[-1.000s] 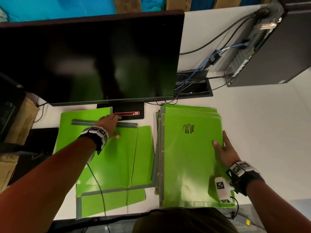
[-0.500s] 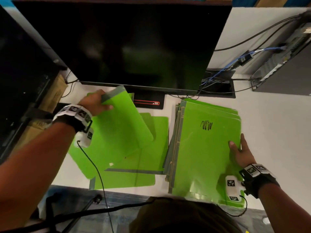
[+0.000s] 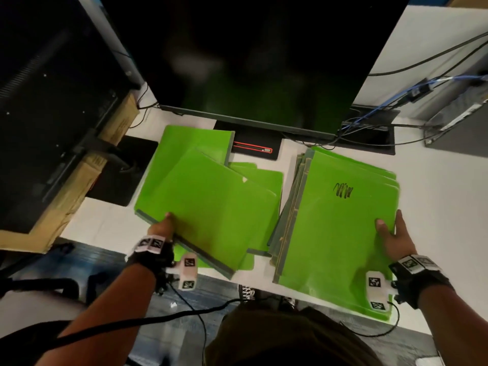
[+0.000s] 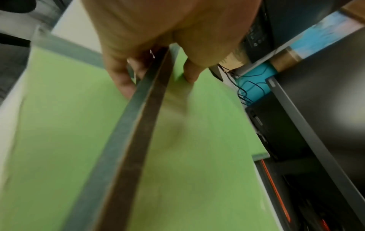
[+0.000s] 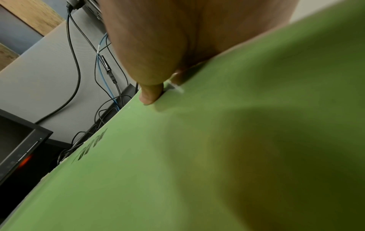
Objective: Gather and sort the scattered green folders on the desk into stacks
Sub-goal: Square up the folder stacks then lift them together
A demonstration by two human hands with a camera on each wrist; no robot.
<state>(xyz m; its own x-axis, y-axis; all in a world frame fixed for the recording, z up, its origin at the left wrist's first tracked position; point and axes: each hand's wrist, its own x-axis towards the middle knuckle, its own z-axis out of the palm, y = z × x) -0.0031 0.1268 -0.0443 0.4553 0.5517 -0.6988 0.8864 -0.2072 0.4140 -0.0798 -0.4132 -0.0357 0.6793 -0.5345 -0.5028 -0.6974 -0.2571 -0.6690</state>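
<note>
My left hand [image 3: 162,228] pinches the near corner of a green folder [image 3: 211,207] by its grey spine, thumb [image 4: 189,73] on top and fingers [image 4: 122,84] beneath. The folder hangs tilted above other green folders [image 3: 190,143] lying loose on the white desk [image 3: 435,196]. To the right is a stack of green folders [image 3: 338,233] whose top one bears a black scribble [image 3: 343,192]. My right hand [image 3: 393,233] holds the stack's right edge, thumb [image 5: 150,93] pressed on top; its other fingers are mostly hidden behind the edge.
A large dark monitor [image 3: 250,62] stands behind the folders, its base [image 3: 253,149] marked with a red outline. A second screen [image 3: 52,101] and a cardboard box [image 3: 111,133] are at the left. Cables [image 3: 396,109] and a computer case [image 3: 462,114] sit at the back right.
My left hand has lifted a folder from beside the monitor base and carried it toward the desk's near edge, turning it. My right hand has stayed on the stack.
</note>
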